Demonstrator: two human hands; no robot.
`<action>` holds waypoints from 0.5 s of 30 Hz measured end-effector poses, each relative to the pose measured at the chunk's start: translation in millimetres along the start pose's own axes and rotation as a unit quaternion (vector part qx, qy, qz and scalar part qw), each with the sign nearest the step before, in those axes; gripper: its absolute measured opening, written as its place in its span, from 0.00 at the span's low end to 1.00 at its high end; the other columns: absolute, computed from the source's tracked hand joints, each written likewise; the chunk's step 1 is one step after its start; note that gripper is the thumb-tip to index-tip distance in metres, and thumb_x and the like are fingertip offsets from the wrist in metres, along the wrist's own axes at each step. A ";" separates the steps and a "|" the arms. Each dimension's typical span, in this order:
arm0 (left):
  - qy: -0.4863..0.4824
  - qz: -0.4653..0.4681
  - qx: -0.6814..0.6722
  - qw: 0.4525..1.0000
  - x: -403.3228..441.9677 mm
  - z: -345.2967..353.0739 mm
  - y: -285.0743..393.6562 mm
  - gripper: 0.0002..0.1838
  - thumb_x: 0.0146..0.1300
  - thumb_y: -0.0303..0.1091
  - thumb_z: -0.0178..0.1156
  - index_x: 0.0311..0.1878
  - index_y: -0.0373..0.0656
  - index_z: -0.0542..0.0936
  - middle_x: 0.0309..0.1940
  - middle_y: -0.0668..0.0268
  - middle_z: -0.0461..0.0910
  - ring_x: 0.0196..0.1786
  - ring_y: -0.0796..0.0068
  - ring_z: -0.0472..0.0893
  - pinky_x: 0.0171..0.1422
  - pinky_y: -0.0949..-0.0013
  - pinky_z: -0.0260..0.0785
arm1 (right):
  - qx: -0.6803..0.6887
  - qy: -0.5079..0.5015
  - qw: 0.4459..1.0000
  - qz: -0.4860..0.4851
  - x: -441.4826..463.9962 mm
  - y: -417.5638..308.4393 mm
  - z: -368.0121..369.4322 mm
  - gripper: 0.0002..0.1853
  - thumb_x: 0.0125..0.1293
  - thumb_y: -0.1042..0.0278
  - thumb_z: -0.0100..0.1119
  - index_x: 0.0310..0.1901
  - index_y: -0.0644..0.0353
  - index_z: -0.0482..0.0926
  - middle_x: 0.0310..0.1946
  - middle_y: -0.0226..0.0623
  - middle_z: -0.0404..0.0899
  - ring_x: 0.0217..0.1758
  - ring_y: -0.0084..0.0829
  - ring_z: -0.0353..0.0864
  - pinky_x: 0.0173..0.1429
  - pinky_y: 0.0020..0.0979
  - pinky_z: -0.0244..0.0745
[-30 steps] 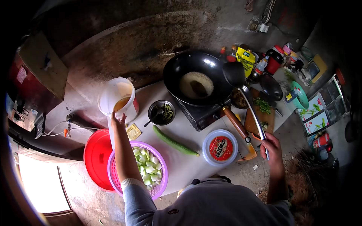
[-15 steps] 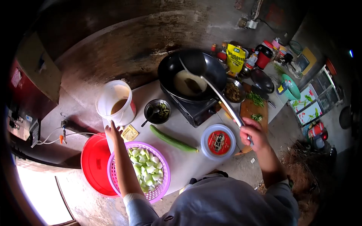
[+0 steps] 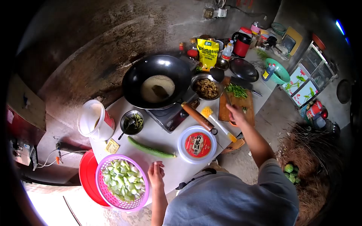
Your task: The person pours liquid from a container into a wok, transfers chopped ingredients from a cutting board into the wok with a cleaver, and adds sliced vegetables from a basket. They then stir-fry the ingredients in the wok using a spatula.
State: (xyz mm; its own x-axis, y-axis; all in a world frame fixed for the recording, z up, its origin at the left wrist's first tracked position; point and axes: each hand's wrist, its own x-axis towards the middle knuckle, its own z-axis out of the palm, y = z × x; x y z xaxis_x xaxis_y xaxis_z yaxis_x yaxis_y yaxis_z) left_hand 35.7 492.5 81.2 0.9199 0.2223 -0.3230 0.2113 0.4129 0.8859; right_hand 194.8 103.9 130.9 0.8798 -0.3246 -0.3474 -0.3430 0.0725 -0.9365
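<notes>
My right hand (image 3: pixel 235 114) is closed around the handle of a ladle (image 3: pixel 217 74), whose dark head is beside the metal bowl of brown pieces (image 3: pixel 206 88). Below the ladle is a cutting board (image 3: pixel 247 109) with chopped greens (image 3: pixel 236 90). My left hand (image 3: pixel 156 174) holds nothing, fingers loosely bent, between the pink basket (image 3: pixel 144 196) of pale green chunks (image 3: pixel 123 180) and a lidded tub (image 3: pixel 197 145). A black wok (image 3: pixel 132 81) on the stove (image 3: pixel 169 117) contains pale liquid (image 3: pixel 168 83) with a dark patch. A long green vegetable (image 3: pixel 151 147) lies before it.
A white bucket (image 3: pixel 88 119), a small bowl with a spoon (image 3: pixel 132 122) and a red basin (image 3: pixel 86 177) are at left. A yellow bag (image 3: pixel 207 54), bottles and a dark lid (image 3: pixel 244 69) line the back right. A yellow brush (image 3: pixel 218 122) lies near the wok handle (image 3: pixel 198 116).
My left hand has moved from near the bucket to the table's front edge. My right hand has carried the ladle away from the wok, rightward to the bowl. The view has shifted right.
</notes>
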 end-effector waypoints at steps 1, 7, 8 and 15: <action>-0.014 -0.005 0.014 1.000 -10.2 13.0 -11.8 0.14 0.64 0.39 0.49 0.34 0.37 0.74 0.22 0.69 0.71 0.12 0.90 0.57 0.15 0.83 0.45 | 0.005 -0.005 1.000 -0.003 18.1 20.8 -6.9 0.16 0.56 0.55 0.60 0.29 0.59 0.67 0.10 0.28 0.64 0.07 0.20 0.60 0.10 0.23 0.51; -0.005 -0.039 0.086 0.996 -28.6 107.6 -47.3 0.15 0.65 0.40 0.46 0.35 0.36 0.74 0.24 0.65 0.73 0.13 0.88 0.59 0.16 0.81 0.48 | -0.012 -0.078 0.997 0.002 100.0 77.9 -12.9 0.14 0.58 0.60 0.58 0.26 0.61 0.67 0.10 0.31 0.67 0.07 0.21 0.63 0.11 0.23 0.59; -0.007 -0.039 0.072 0.997 -29.8 121.3 -51.3 0.16 0.66 0.40 0.45 0.36 0.35 0.74 0.25 0.65 0.73 0.14 0.87 0.59 0.16 0.81 0.48 | -0.027 -0.082 0.996 -0.015 109.9 80.9 -12.7 0.14 0.58 0.60 0.57 0.27 0.61 0.67 0.09 0.30 0.66 0.06 0.21 0.62 0.11 0.22 0.58; 0.029 -0.033 0.055 0.998 -61.2 182.6 -64.3 0.17 0.67 0.42 0.42 0.38 0.36 0.73 0.27 0.63 0.74 0.16 0.85 0.61 0.19 0.81 0.52 | -0.031 -0.163 0.985 -0.038 164.4 103.5 -22.2 0.14 0.59 0.59 0.56 0.26 0.60 0.67 0.09 0.30 0.67 0.05 0.21 0.62 0.10 0.22 0.57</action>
State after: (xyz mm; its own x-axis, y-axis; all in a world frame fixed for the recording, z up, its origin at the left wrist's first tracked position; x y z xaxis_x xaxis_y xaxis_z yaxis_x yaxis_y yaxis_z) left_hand 26.1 291.0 104.7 0.8826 0.2508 -0.3976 0.3085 0.3292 0.8925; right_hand 296.6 37.1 -22.1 0.9592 -0.0065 -0.2827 -0.2827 -0.0022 -0.9592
